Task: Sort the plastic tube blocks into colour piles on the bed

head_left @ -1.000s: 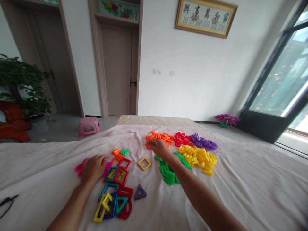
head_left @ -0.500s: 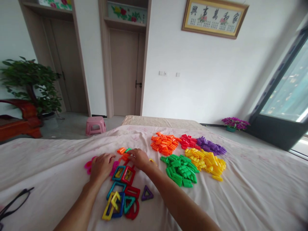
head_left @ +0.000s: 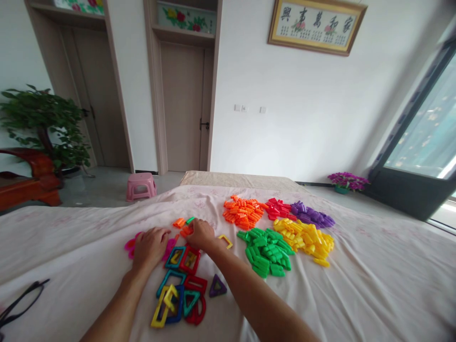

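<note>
My left hand (head_left: 151, 248) rests on the cloth over pink pieces (head_left: 132, 244), its fingers loosely laid and gripping nothing visible. My right hand (head_left: 201, 234) is bent downward, fingers curled together at some small orange plastic blocks (head_left: 185, 231); what lies between its fingertips is hidden. Just beyond them are a green block (head_left: 190, 220) and further orange blocks (head_left: 179, 222). Nearer me lie magnetic tile frames: a teal square (head_left: 175, 257), a red square (head_left: 190, 261), a yellow frame (head_left: 162, 308) on a blue one (head_left: 175, 313), and a purple triangle (head_left: 217, 286).
Sorted heaps of blocks lie to the right: orange (head_left: 244, 212), red (head_left: 280, 209), purple (head_left: 312, 216), green (head_left: 269, 251) and yellow (head_left: 305, 237). A yellow frame (head_left: 225, 241) lies beside my right wrist. Black glasses (head_left: 26, 299) are at the left edge. A pink stool (head_left: 141, 186) stands beyond.
My right hand has drawn slightly left and its fingers have curled in, uncovering the yellow frame by the wrist. My left hand stays almost still.
</note>
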Available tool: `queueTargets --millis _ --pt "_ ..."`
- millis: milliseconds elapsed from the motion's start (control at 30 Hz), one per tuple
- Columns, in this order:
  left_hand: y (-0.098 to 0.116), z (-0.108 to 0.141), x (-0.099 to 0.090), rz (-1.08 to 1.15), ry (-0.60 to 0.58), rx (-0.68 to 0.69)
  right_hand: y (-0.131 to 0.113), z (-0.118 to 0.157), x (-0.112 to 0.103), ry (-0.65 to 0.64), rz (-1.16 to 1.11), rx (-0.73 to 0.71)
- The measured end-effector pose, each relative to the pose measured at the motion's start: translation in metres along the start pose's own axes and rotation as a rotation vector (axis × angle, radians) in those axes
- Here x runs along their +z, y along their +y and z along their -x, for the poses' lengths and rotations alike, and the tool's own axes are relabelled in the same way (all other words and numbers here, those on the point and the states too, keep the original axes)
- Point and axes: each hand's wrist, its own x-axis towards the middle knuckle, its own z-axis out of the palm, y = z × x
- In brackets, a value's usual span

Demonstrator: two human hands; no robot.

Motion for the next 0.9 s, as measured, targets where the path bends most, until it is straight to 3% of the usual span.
queueTargets --millis 167,400,600,733,900 --pt "0.0 0.0 0.0 -0.001 0.004 0.013 0.003 0.004 0.005 0.055 -0.09 0.072" --pt "-0.001 0.0 0.001 -0.019 0.002 0.013 0.008 0.013 0.002 0.098 -0.042 0.016" --pt "-0.002 -0.001 0.001 -0.007 -0.017 0.03 0.016 0.01 -0.002 0.13 -0.328 0.102" --pt "-0.004 -0.002 0.003 -0.017 -0.023 0.029 0.037 0.0 -0.024 0.239 -0.494 0.086" --pt "-0.003 -0.001 0.004 -0.029 -0.006 0.021 0.091 -0.015 -0.072 0.428 -0.391 0.221"
